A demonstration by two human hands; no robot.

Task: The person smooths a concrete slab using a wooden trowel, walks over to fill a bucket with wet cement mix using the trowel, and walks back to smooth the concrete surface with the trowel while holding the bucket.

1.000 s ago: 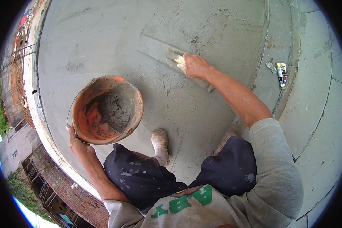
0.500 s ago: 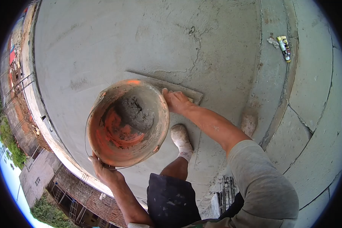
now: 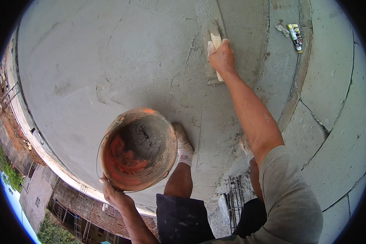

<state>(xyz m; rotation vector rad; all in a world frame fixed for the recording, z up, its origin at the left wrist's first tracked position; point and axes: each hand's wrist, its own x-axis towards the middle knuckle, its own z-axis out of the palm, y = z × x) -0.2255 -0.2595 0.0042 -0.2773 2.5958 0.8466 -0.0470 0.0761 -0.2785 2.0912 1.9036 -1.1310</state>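
Observation:
My left hand [image 3: 114, 194] is closed on the lower rim of an orange bucket [image 3: 122, 160] crusted with cement. The bucket tilts so that I see inside, where grey wet mortar [image 3: 144, 138] lies. Its thin wire handle hangs along the left side. My right hand [image 3: 223, 57] is wrapped round the pale handle of a plastering trowel [image 3: 216, 39]. The trowel's long flat blade lies against the wet cement surface [image 3: 150, 61], ahead and to the right of the bucket; mortar smears hide part of its outline.
Two tubes [image 3: 295, 38] and a crumpled scrap [image 3: 282, 29] lie on the ledge at the right, beside large cracked slabs [image 3: 333, 61]. Steel bars [image 3: 234, 193] stick up near my feet. Past the left edge are a brick wall [image 3: 120, 220] and plants [image 3: 8, 162].
My right hand has left the bucket rim and swung forward with the trowel, which now points away from me. The bucket in my left hand is slightly lower in view.

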